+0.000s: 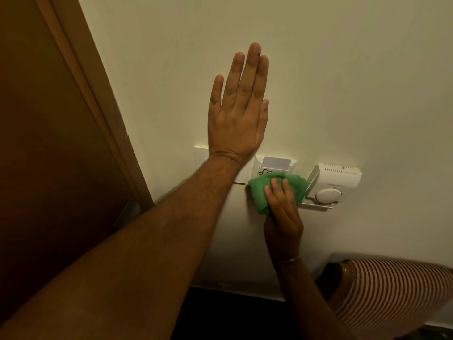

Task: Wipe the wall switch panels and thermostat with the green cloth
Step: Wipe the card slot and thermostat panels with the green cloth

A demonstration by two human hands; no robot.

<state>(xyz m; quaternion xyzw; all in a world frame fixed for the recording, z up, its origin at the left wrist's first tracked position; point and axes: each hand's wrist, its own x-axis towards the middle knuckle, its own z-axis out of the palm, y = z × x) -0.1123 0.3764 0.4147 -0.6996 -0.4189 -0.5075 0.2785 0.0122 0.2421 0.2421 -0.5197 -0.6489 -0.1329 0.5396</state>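
Bunched green cloth [269, 190] covers the card-switch panel [274, 165], beside the white thermostat [334, 180].

Dim, warm yellowish light tints the whole wall [343, 69]. It is brightest above and to the right of the flat hand's fingers [245, 77] and falls off into dark brown on the door [49, 143] at far left. Soft shadows hug both arms. The wide-angle lens bends the door frame [98, 106]. The bottom edge is nearly black and the striped cloth [392, 295] is soft.
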